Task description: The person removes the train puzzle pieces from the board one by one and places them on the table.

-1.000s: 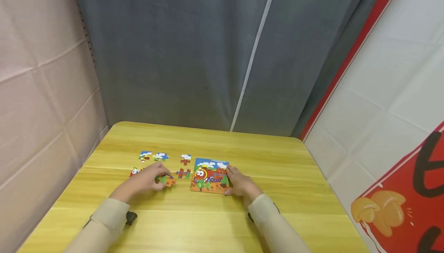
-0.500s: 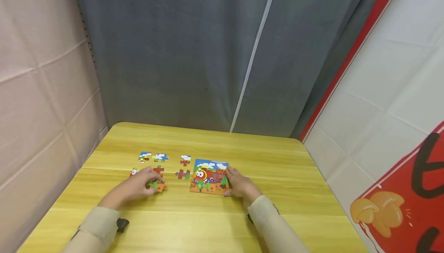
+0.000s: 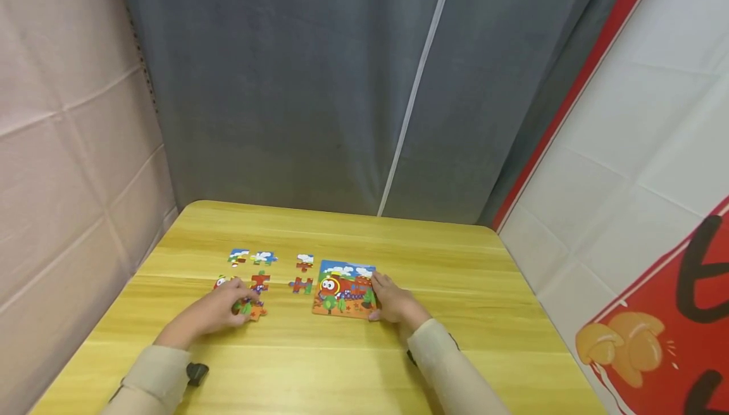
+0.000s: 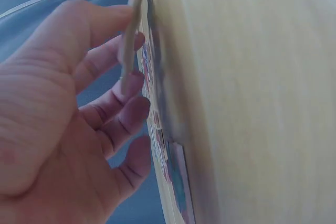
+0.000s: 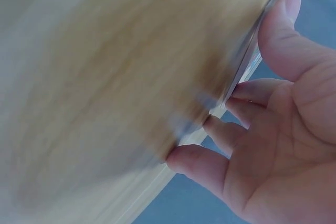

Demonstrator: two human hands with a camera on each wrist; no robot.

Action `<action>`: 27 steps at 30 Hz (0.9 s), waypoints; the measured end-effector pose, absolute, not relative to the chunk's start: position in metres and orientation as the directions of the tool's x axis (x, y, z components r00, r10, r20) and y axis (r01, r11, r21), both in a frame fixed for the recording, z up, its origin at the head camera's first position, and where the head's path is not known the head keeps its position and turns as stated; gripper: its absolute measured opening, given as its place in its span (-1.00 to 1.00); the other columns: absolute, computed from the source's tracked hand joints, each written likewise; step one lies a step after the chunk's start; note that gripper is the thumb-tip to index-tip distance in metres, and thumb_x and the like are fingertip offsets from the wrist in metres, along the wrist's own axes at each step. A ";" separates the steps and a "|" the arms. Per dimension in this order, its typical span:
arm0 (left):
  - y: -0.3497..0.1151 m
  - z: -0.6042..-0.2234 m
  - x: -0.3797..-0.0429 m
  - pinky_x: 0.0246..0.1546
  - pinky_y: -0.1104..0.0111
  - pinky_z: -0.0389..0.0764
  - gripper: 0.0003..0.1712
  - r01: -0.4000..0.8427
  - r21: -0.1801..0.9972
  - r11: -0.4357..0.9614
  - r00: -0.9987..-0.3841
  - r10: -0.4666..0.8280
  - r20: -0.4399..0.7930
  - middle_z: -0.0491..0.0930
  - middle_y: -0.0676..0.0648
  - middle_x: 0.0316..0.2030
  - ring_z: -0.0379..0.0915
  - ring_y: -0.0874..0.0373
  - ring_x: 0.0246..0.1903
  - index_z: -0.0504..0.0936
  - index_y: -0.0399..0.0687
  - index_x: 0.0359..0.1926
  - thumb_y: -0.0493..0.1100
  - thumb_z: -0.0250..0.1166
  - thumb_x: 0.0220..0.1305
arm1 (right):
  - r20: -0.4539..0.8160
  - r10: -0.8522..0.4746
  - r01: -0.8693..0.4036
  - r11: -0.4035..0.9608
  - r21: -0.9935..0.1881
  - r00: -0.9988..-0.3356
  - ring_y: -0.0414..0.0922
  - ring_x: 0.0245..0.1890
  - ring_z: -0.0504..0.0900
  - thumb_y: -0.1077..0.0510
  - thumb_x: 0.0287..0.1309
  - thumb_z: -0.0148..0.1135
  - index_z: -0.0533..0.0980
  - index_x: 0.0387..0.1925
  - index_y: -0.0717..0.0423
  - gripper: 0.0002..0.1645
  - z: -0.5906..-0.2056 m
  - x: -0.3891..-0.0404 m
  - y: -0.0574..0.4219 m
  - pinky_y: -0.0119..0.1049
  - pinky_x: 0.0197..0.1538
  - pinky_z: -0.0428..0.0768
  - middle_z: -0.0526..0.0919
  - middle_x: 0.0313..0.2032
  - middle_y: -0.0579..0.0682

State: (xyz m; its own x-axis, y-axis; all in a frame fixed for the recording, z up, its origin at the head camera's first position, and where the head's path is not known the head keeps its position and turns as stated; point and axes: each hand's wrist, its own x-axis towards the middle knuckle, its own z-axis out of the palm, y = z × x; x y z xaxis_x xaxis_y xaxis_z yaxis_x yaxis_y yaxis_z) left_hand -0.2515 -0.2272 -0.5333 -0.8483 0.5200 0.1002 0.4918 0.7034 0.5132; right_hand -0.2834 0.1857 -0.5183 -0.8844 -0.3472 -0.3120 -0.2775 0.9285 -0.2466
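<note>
In the head view my left hand (image 3: 212, 309) is at the left part of the table, beside the loose puzzle pieces. Its thumb and fingers pinch an orange and green puzzle piece (image 3: 257, 312), seen edge-on as a thin tilted piece (image 4: 129, 51) in the left wrist view. A red piece (image 3: 260, 281) lies just beyond it, and another with an eye (image 3: 221, 281) is partly hidden by the hand. My right hand (image 3: 398, 306) rests along the right edge of a square train picture (image 3: 344, 295), thumb at its near corner, fingertips down by the table (image 5: 105, 103).
Toward the back lie two sky pieces, one with a brown patch (image 3: 238, 256) and one with a cloud (image 3: 264, 257). A cloud-and-red piece (image 3: 304, 262) and a red-and-green piece (image 3: 300, 285) lie left of the picture. A grey curtain (image 3: 285, 86) hangs behind the table.
My left hand has moved left and slightly nearer with the puzzle piece, uncovering the red piece beyond it. My right hand has stayed at the picture.
</note>
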 end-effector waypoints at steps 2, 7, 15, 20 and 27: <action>-0.227 -0.533 -0.251 -0.33 0.34 0.39 -0.63 0.494 0.512 0.703 -0.847 0.523 0.100 0.41 0.03 -0.22 0.27 0.15 -0.30 0.71 0.02 0.01 -0.25 0.45 0.15 | -0.313 -0.347 -0.277 0.928 -0.247 -0.884 0.10 0.58 -0.10 -0.12 0.18 0.37 -0.03 0.59 0.21 0.17 -0.518 -0.284 0.186 0.12 0.48 0.16 -0.09 0.61 0.07; -0.228 -0.535 -0.253 -0.33 0.35 0.42 -0.64 0.497 0.518 0.696 -0.843 0.528 0.098 0.43 0.01 -0.21 0.29 0.17 -0.31 0.72 0.01 0.01 -0.22 0.48 0.16 | -0.312 -0.345 -0.273 0.928 -0.253 -0.885 0.11 0.58 -0.11 -0.12 0.18 0.37 -0.03 0.59 0.20 0.17 -0.517 -0.284 0.186 0.13 0.48 0.15 -0.10 0.61 0.08; -0.230 -0.536 -0.255 -0.27 0.30 0.53 -0.59 0.480 0.526 0.703 -0.848 0.525 0.072 0.48 -0.01 -0.16 0.37 0.18 -0.27 0.70 -0.08 0.04 -0.17 0.51 0.15 | -0.315 -0.346 -0.279 0.930 -0.240 -0.884 0.11 0.58 -0.10 -0.13 0.19 0.37 -0.03 0.59 0.20 0.17 -0.516 -0.284 0.187 0.14 0.47 0.15 -0.11 0.61 0.07; -0.229 -0.534 -0.255 -0.14 0.15 0.59 -0.56 0.454 0.516 0.726 -0.864 0.501 0.055 0.52 0.00 -0.11 0.44 0.15 -0.19 0.69 -0.09 0.06 -0.10 0.52 0.15 | -0.310 -0.352 -0.282 0.926 -0.250 -0.883 0.13 0.58 -0.10 -0.12 0.19 0.37 -0.04 0.59 0.21 0.17 -0.516 -0.283 0.187 0.18 0.47 0.14 -0.11 0.61 0.09; -0.220 -0.531 -0.255 -0.09 0.12 0.60 -0.56 0.450 0.519 0.727 -0.866 0.497 0.055 0.55 0.02 -0.10 0.48 0.16 -0.19 0.66 -0.16 0.13 -0.07 0.43 0.28 | -0.310 -0.352 -0.282 0.927 -0.248 -0.883 0.12 0.58 -0.10 -0.12 0.18 0.37 -0.04 0.59 0.21 0.17 -0.516 -0.283 0.186 0.20 0.45 0.16 -0.10 0.60 0.09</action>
